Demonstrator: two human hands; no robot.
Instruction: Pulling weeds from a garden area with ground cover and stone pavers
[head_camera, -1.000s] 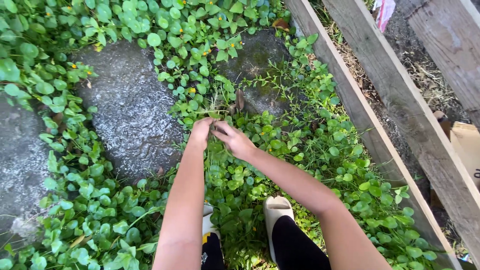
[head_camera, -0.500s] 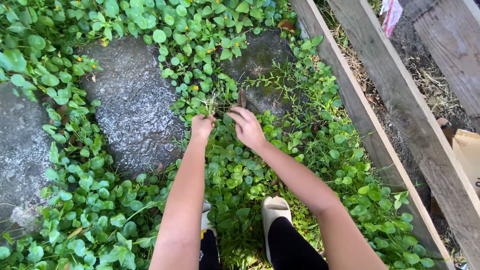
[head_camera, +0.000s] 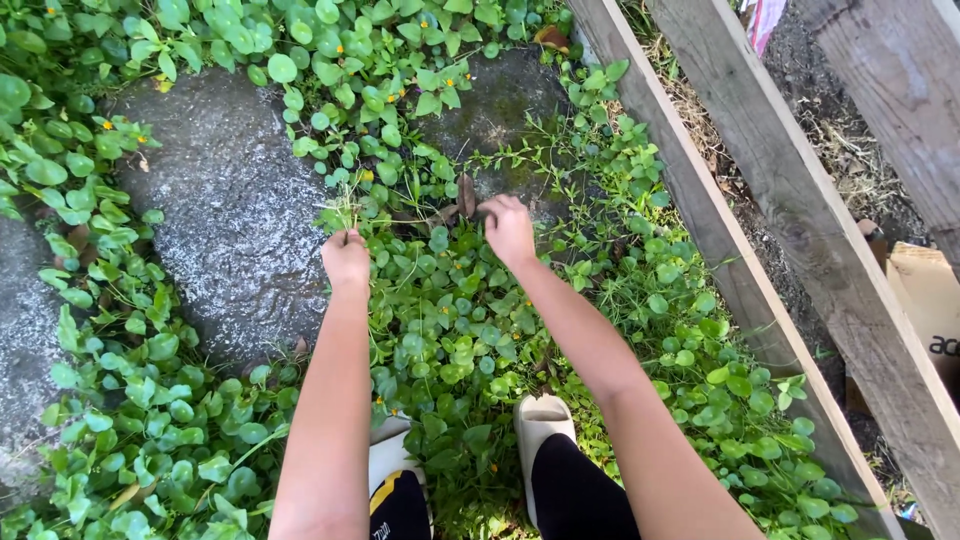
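My left hand (head_camera: 346, 258) is a closed fist around a tuft of thin green weed stems (head_camera: 346, 212) that stick up from it, at the edge of a grey stone slab (head_camera: 230, 215). Further right, my right hand (head_camera: 509, 228) reaches down into the low round-leaved ground cover (head_camera: 450, 320) beside a brown dead leaf (head_camera: 466, 196), its fingers curled into the plants. Whether those fingers grip anything is hidden by the leaves. Both forearms stretch forward from the bottom of the view.
My two feet in pale slip-on shoes (head_camera: 540, 420) stand among the leaves. Weathered wooden planks (head_camera: 720, 220) run diagonally on the right, with dry soil and straw between them. A cardboard piece (head_camera: 925, 290) lies at the right edge. Small yellow flowers dot the greenery.
My hands were together at one clump; they have drawn apart. The left has pulled to the left with a tuft of stems, and the right has reached forward into the plants.
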